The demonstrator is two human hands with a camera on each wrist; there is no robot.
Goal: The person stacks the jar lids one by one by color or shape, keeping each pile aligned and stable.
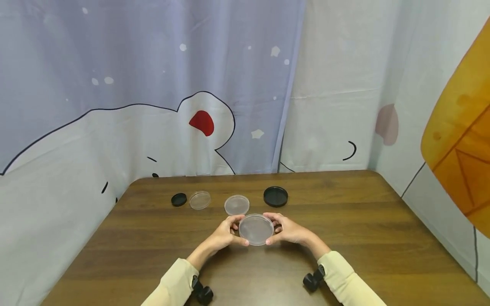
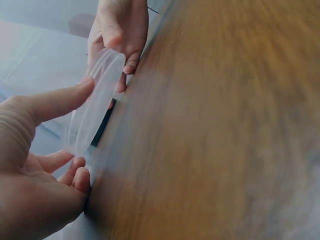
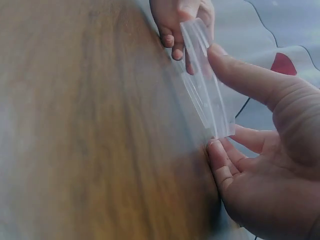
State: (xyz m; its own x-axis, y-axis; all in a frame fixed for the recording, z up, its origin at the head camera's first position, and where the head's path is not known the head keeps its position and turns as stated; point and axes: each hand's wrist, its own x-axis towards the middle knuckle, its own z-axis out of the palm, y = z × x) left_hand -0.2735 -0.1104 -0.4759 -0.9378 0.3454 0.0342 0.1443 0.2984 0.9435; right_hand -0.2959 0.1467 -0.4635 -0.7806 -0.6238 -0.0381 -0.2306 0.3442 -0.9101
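Note:
A round, shallow clear petri dish [image 1: 256, 229] is held between both hands over the middle of the table. My left hand [image 1: 226, 234] grips its left edge, thumb at the near side and fingers at the far side. On the opposite edge my right hand [image 1: 291, 231] pinches it in the same way. Seen from the left wrist, the dish [image 2: 97, 107] is tilted, with the thumb pressing one face and fingertips under the rim. The right wrist view shows the dish [image 3: 210, 85] edge-on, its layered rims visible. Just beyond it lies another clear dish [image 1: 237, 205].
Farther back on the wooden table [image 1: 153, 255] lie a large black round dish [image 1: 275, 196] to the right, and a clear dish [image 1: 200, 199] beside a small black one [image 1: 178, 199] to the left. A printed curtain [image 1: 153, 63] hangs behind the table's far edge.

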